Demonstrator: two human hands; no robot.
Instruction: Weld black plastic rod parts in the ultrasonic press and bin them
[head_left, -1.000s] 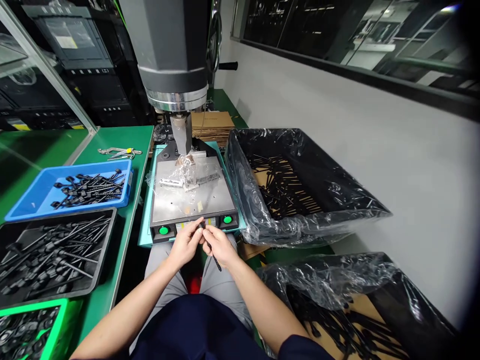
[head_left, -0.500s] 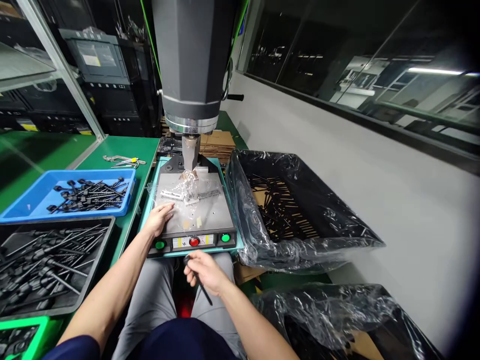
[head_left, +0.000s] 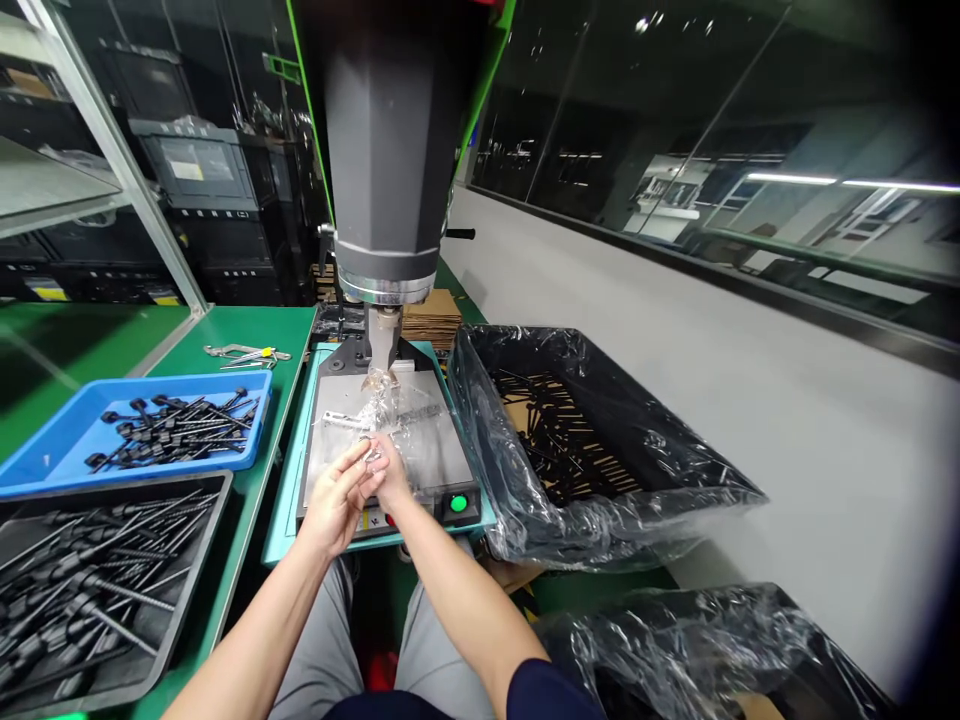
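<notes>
My left hand [head_left: 337,502] and my right hand [head_left: 391,474] meet above the front of the machine's grey metal base plate [head_left: 442,462]. Both have curled, closed fingers, with the fingertips touching or nearly so. Whatever is between them is mostly hidden and too small to make out. Just beyond the fingers, a clear plastic guard [head_left: 390,412] surrounds the fixture under the tapered metal horn [head_left: 382,345] of the press. My right forearm partly covers the front control panel, where a green button [head_left: 458,503] shows at the right.
On the left, a blue tray [head_left: 67,395] and a black tray [head_left: 217,540] hold black rods with thick heads. Pliers-like tools [head_left: 247,353] lie behind them. A plastic-lined bin [head_left: 622,400] with dark rods stands right; another lined bin [head_left: 675,640] sits nearer.
My right hand has risen from above my lap, where it held a black rod with a round head, to the base plate. My left hand has moved right to meet it, its fingers closing.
</notes>
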